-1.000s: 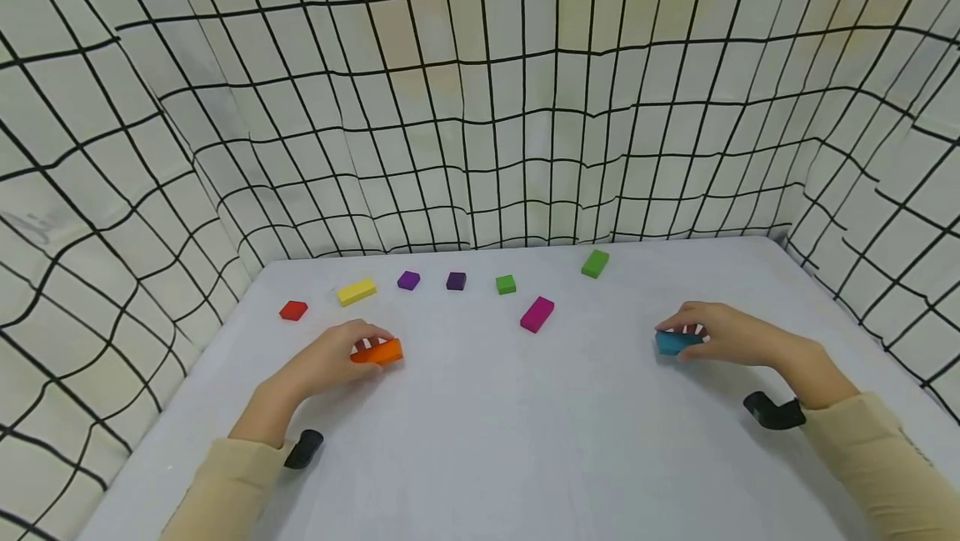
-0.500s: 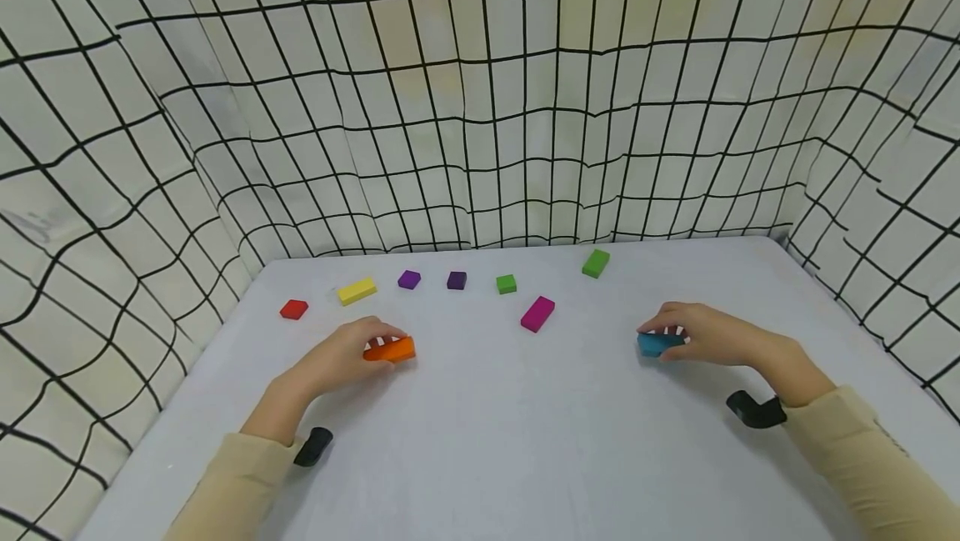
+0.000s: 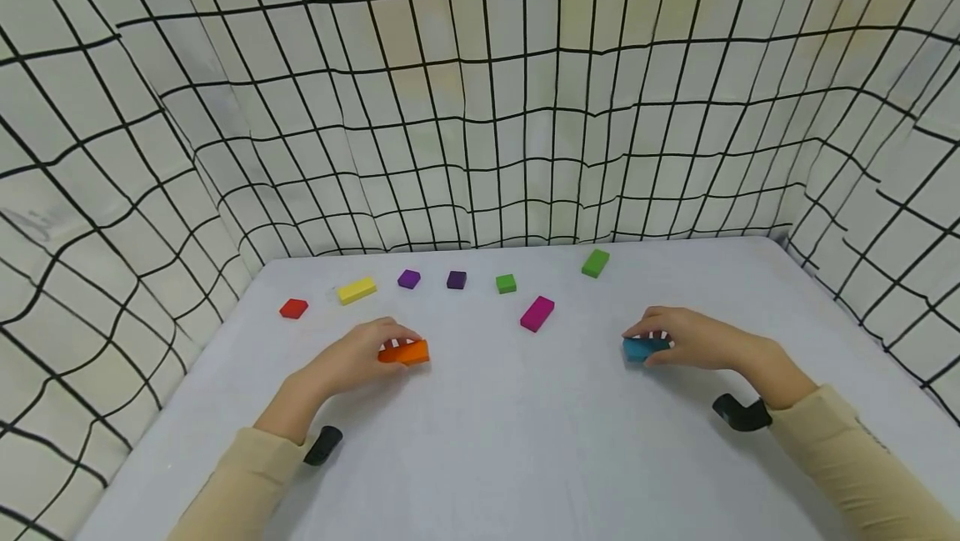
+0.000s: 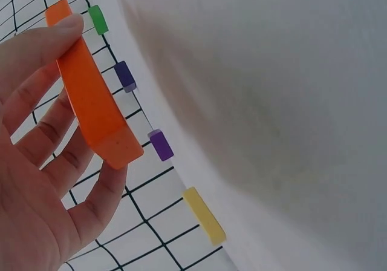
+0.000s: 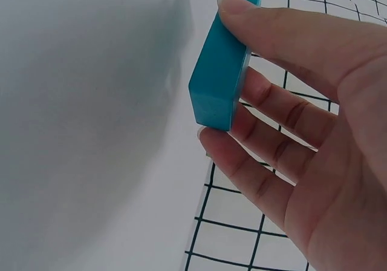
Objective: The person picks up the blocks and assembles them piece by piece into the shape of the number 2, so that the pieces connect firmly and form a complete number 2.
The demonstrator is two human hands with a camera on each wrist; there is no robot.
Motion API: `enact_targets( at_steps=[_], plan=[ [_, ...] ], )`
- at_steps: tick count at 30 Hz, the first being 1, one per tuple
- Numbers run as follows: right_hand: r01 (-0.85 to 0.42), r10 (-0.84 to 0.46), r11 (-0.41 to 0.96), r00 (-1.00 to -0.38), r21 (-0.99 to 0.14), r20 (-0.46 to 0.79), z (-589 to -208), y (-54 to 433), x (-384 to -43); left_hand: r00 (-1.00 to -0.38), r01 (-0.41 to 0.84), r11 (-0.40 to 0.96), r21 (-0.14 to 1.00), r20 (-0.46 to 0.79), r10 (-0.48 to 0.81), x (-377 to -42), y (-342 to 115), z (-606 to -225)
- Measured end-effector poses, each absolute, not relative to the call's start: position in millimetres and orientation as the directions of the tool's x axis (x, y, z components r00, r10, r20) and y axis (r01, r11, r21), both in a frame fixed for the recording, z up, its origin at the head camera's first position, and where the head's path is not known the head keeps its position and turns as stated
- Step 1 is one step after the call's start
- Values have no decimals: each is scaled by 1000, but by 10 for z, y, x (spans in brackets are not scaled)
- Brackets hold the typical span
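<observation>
Across the white table (image 3: 517, 441), taking the magenta block (image 3: 537, 314) as the clock's hub, the orange block (image 3: 415, 353) sits at about 8 o'clock and the blue block (image 3: 637, 350) at about 4. The left hand (image 3: 356, 353) grips the orange block, the right hand (image 3: 693, 339) the blue; each has its thumb pressed on one long face and the fingers behind, probably to keep the block steady while one end stays free toward the middle. Whether either block touches the table I cannot tell. The others seem spread toward the far edge, perhaps to leave room for the hands.

Counted, nine blocks: two held, seven lying loose. Loose ones are one magenta, one red block (image 3: 293, 309) at 9, one yellow block (image 3: 356, 291) between 9 and 10, two purple blocks (image 3: 457, 280) near 10, and two green blocks (image 3: 596, 263), the smaller between 10 and 11, the larger between 1 and 2.
</observation>
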State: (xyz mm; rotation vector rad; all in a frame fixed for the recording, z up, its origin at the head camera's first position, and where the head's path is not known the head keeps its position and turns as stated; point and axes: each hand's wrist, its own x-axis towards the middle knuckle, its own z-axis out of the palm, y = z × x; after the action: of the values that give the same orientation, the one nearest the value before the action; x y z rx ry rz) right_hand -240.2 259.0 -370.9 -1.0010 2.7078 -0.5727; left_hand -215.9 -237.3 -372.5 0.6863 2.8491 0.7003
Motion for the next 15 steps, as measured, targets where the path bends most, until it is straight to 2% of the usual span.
enact_targets(
  at_steps=[15],
  plan=[
    [-606,-679,678,-733,-416,-40,-3772,2395,-2397,-870,425,787,446,-38,491,-2150,-2155,-3746]
  ],
)
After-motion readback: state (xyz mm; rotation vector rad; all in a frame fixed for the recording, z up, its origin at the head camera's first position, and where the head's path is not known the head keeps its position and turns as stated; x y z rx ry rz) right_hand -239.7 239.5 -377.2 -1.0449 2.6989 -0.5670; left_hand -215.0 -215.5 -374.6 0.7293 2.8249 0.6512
